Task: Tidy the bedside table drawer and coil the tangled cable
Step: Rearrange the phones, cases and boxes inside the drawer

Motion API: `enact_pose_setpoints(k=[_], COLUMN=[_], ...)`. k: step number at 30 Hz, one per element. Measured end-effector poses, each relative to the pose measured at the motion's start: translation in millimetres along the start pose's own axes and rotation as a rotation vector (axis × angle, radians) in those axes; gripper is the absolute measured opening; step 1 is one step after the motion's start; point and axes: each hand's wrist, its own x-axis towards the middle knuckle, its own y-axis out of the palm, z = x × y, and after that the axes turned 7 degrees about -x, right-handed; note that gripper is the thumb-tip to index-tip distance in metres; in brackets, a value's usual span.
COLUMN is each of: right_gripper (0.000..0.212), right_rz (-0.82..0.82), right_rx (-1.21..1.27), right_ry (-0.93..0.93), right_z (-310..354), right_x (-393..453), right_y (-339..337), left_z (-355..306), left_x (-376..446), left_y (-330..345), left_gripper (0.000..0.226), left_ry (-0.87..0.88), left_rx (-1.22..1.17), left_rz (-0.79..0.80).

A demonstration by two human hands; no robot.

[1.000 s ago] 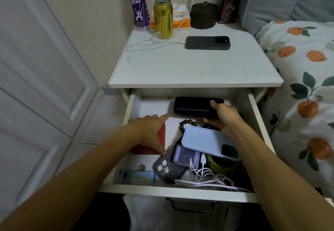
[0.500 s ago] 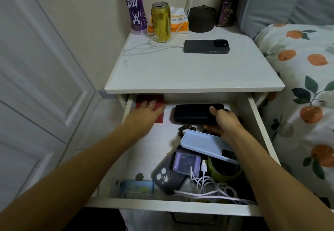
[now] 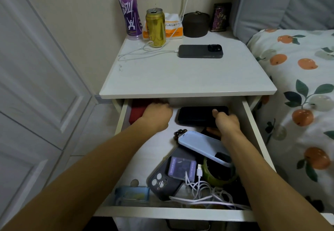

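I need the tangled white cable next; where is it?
In the head view, the tangled white cable lies at the open drawer's front right, beside the dark grey phone case.

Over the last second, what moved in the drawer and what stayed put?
The left hand pushed the red booklet from mid-drawer to the back left corner and rests on it. The right hand kept holding the black case, which stayed at the back. The white cable tangle and blue phone case are unmoved.

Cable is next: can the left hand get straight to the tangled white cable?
Probably yes. The left hand is at the drawer's back on the red item, but the white cable lies uncovered at the front, nothing over it.
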Motion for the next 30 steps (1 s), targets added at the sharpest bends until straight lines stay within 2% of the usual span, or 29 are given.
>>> enact_pose_setpoints(k=[3,8,14,18,19,21,26,30], right_gripper=[0.053,0.052,0.055,0.040,0.034,0.026,0.024,0.024], right_rz=[-0.034,-0.008,0.076,0.124,0.131,0.149,0.158,0.172], right_rx=[0.013,-0.005,-0.059,-0.072,-0.072,-0.059,-0.046,-0.073], right_ry=[0.002,0.041,0.014,0.002,0.004,-0.002,0.016,0.006], right_z=[1,1,4,2,1,1,1,-2], right_x=[2,2,-2,-2,-2,-3,-2,2], right_y=[-9,-15,-8,-7,-6,-5,-2,-2], left_z=[-14,-32,-20,-13,-10,-2,3,-2], left_x=[13,17,-34,-79,-85,-88,-65,-61], left_y=[0,9,25,17,15,12,25,38], left_gripper=[0.026,0.035,0.055,0.065,0.065,0.063,0.052,0.043], left_ry=[-0.021,0.008,0.212,0.269,0.261,0.209,0.119,0.072], left_rx=[0.149,0.261,0.151,0.026,-0.011,-0.118,-0.269,-0.335], left_rz=[0.110,0.120,0.069,0.335,0.362,0.324,0.113,0.106])
